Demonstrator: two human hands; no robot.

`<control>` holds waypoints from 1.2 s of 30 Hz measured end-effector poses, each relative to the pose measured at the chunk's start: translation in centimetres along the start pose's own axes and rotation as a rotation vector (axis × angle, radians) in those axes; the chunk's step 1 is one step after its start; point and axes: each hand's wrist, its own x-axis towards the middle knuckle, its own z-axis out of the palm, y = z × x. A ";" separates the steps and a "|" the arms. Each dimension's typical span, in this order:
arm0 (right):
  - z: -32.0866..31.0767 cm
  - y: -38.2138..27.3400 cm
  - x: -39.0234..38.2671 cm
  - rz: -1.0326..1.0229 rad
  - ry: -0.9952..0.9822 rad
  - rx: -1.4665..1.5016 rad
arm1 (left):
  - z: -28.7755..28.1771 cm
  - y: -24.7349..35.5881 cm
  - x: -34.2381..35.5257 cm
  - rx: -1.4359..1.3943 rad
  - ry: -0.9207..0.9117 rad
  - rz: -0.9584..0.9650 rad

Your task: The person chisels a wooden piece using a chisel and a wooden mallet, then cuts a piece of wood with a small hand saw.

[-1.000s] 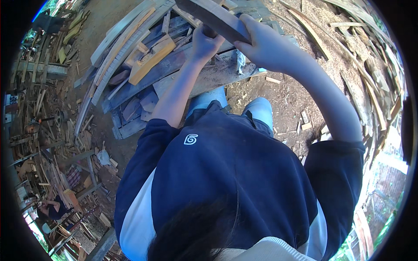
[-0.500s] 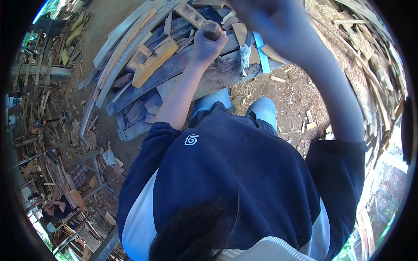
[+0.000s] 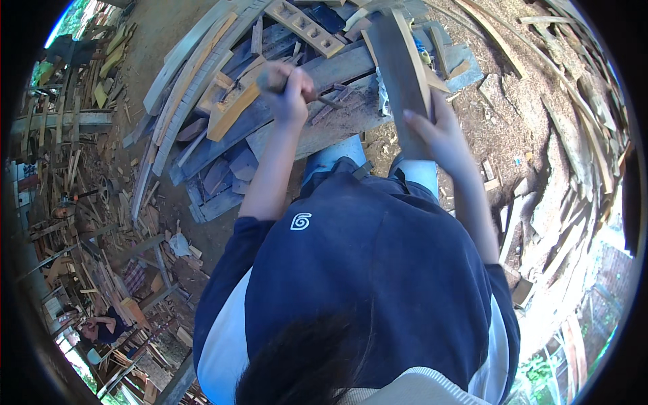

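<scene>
My left hand (image 3: 289,98) is closed round the thick wooden handle of a chisel (image 3: 329,102). The chisel is tilted, its dark blade pointing right above a worn board (image 3: 351,111). My right hand (image 3: 440,135) grips the near end of a long wooden plank (image 3: 399,74), thumb on its dark face and fingers at its pale edge. The plank stretches away from me over the right part of the work surface. Beyond the chisel lies a pale timber (image 3: 304,27) with several square holes cut in it. A crumpled whitish plastic piece (image 3: 383,94) shows partly beside the plank.
A yellowish wood block (image 3: 233,108) lies left of the chisel. Long curved planks (image 3: 182,81) run along the left side. Wood shavings (image 3: 506,128) cover the ground at right, with stacked slabs (image 3: 580,128) beyond. Another person (image 3: 104,327) is far off at lower left.
My left hand has shifted left and nearer, and the chisel has tipped from upright. My right hand has come down from its raised position; the plank now shows in it.
</scene>
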 end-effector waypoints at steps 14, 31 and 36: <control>3.5 8.1 -3.9 0.148 0.094 0.040 | 1.9 2.0 -1.1 0.182 -0.052 0.160; 2.7 7.3 -4.6 0.282 0.003 0.037 | 3.0 0.6 1.2 0.073 -0.510 0.024; 2.8 7.2 -4.5 0.251 0.012 0.035 | 2.1 0.2 1.6 0.152 -0.621 -0.025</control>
